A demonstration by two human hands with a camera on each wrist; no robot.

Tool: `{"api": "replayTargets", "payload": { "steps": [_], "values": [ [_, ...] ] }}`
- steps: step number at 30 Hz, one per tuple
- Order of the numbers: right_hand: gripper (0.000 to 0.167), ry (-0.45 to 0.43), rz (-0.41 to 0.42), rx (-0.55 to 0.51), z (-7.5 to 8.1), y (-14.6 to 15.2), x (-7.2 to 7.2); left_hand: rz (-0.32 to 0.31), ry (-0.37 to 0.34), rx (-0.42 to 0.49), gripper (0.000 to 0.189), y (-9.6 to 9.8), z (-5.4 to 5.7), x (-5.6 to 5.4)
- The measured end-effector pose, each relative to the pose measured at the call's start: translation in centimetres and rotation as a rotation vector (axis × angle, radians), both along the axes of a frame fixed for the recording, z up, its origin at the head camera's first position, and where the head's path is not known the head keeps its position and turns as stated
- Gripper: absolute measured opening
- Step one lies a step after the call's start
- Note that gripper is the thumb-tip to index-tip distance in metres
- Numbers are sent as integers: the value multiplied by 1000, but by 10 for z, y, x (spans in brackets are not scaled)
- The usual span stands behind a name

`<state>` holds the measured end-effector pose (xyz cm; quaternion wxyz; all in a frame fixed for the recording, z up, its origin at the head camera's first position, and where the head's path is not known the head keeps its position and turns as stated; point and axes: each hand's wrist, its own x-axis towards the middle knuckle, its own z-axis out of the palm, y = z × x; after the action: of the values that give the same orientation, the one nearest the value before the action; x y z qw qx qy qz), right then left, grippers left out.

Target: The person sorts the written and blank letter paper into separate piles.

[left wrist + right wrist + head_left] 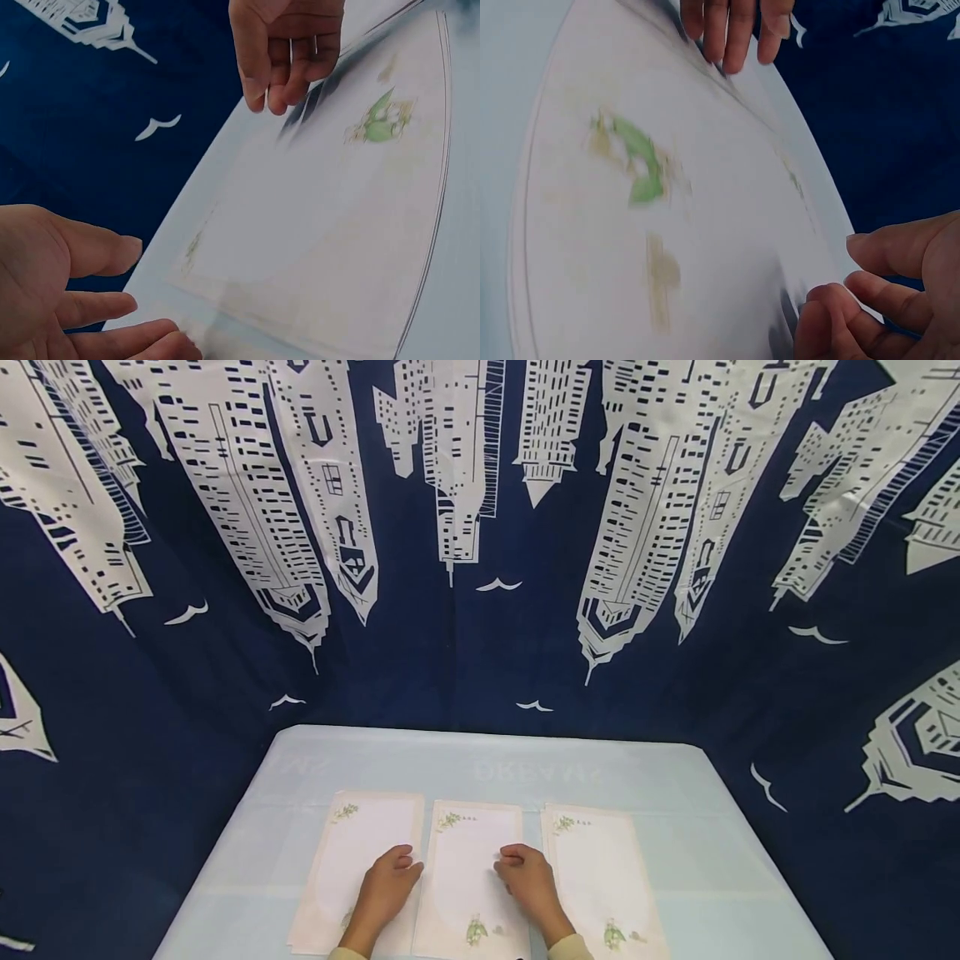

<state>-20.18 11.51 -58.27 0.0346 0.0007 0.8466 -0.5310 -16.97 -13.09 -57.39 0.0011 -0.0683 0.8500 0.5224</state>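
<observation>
You are holding nothing in your relaxed left hand [388, 883] or right hand [531, 882], and between them the middle paper [467, 864] is lying, probably light, floppy, creasing easily, best pinched by its side edges.

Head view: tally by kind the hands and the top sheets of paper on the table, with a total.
Top sheets: 3
Hands: 2
Total: 5

Any sheets hidden underneath are not counted.
</observation>
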Motion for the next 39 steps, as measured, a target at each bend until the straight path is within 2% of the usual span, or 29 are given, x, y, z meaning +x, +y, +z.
{"api": "replayTargets", "payload": {
  "steps": [4,9,15,20,23,28,30,34,39],
  "values": [
    [25,25,-45,96,0,21,4,-50,14,-41,50,10,2,0],
    [24,55,-77,215,-1,32,10,-51,27,-100,50,20,2,-2],
    [27,63,-48,220,-1,28,17,-46,69,-137,46,29,0,-1],
    [26,112,-26,234,-2,23,22,-45,104,-152,42,35,-2,3],
    [25,139,-42,249,-3,21,23,-26,119,-160,42,38,-2,5],
    [24,119,-106,242,-2,17,24,4,160,-186,38,41,-3,8],
    [25,109,-138,229,-1,16,24,28,182,-171,37,41,-5,7],
    [29,128,-181,180,-1,15,24,96,210,-75,37,39,-9,4],
    [34,140,-205,93,-4,18,22,144,181,54,40,37,-12,1]
  ]
}}
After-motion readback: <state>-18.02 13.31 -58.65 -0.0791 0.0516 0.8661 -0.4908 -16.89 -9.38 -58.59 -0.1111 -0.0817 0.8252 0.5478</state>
